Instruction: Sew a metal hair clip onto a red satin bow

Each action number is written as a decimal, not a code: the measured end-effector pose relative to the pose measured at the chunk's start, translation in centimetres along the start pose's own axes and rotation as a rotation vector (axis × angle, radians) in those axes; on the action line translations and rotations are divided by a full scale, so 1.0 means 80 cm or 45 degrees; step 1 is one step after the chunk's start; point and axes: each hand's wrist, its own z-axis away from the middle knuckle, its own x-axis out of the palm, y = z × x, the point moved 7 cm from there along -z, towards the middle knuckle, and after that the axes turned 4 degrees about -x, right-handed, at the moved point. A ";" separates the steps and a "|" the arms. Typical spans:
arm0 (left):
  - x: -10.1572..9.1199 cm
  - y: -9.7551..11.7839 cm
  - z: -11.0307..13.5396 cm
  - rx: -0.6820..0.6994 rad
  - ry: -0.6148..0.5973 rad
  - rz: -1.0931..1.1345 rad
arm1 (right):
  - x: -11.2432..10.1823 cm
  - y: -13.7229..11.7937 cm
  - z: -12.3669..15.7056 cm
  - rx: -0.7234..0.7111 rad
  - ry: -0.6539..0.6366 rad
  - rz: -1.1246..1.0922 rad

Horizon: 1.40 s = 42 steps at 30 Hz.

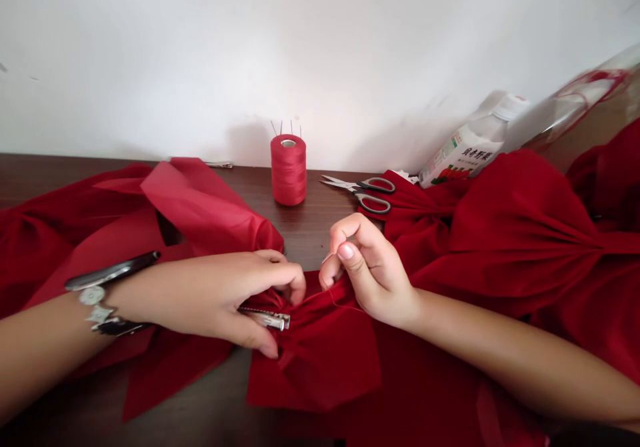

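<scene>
My left hand (235, 300) pinches the gathered red cloth (320, 347) beside a metal clip (267, 318); my right hand (367, 270) pinches a needle, spool (289, 169) behind on the desk (310, 227).

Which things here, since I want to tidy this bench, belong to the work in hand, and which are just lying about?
In hand: folded red cloth, pinched by the left hand; metal clip on its folds; needle with red thread, in the right hand.
Lying about, untouched: thread spool, scissors, bottle, loose red cloth at both sides of the table.
</scene>
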 end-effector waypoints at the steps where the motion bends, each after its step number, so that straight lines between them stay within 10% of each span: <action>1: -0.002 0.000 0.001 -0.018 0.008 -0.040 | 0.000 -0.001 0.000 0.001 0.002 0.000; 7: 0.001 0.000 -0.003 0.018 0.008 -0.155 | 0.005 0.006 0.000 0.118 -0.026 -0.049; 22: -0.007 -0.005 0.000 -0.048 0.138 -0.436 | 0.035 0.001 -0.007 0.224 -0.890 -0.135; 30: -0.021 0.005 0.016 0.340 0.753 -0.837 | 0.030 0.000 -0.007 0.130 -0.726 -0.185; 42: -0.006 -0.006 0.003 0.383 0.671 -0.678 | 0.027 0.012 -0.006 0.178 -0.580 -0.224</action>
